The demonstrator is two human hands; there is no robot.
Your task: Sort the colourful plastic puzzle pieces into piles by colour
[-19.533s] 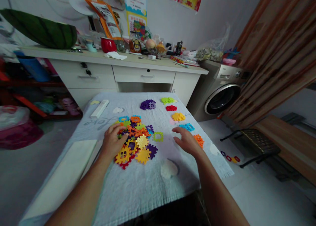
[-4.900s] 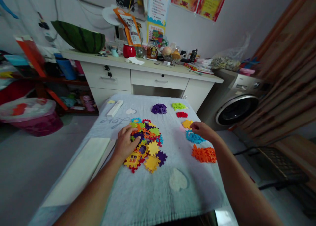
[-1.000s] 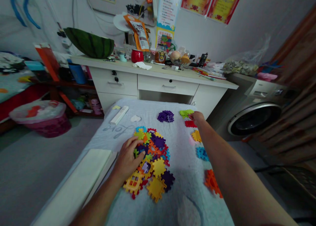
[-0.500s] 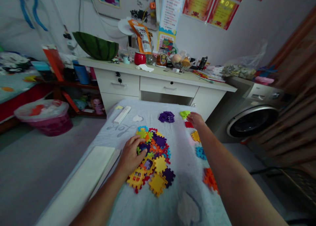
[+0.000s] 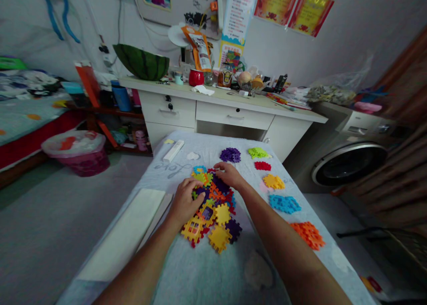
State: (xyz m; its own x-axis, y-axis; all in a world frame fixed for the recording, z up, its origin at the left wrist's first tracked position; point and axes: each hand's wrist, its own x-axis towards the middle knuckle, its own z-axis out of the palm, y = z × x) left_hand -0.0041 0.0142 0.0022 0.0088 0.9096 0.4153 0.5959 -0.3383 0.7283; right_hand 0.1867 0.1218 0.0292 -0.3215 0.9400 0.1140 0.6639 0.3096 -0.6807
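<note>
A mixed pile of coloured interlocking plastic tiles (image 5: 213, 207) lies in the middle of a pale towel-covered table (image 5: 200, 269). My left hand (image 5: 184, 202) rests flat on the pile's left side, fingers spread over the tiles. My right hand (image 5: 228, 175) lies on the pile's far edge, fingers stretched over purple and orange pieces. Sorted groups sit along the right: purple tiles (image 5: 230, 154), green tiles (image 5: 258, 152), red tiles (image 5: 262, 166), yellow tiles (image 5: 273, 181), blue tiles (image 5: 284, 203) and orange tiles (image 5: 308, 234).
A white box (image 5: 173, 150) lies at the table's far left, a flat pale board (image 5: 125, 234) along its left edge. Beyond stand a cluttered white desk (image 5: 227, 114) with half a watermelon (image 5: 142, 62), a washing machine (image 5: 350, 158) at right, and a pink basin (image 5: 76, 151) at left.
My right hand has drawn back from the far green and red groups to the far edge of the central pile. My left hand stays on the pile. The camera has tilted.
</note>
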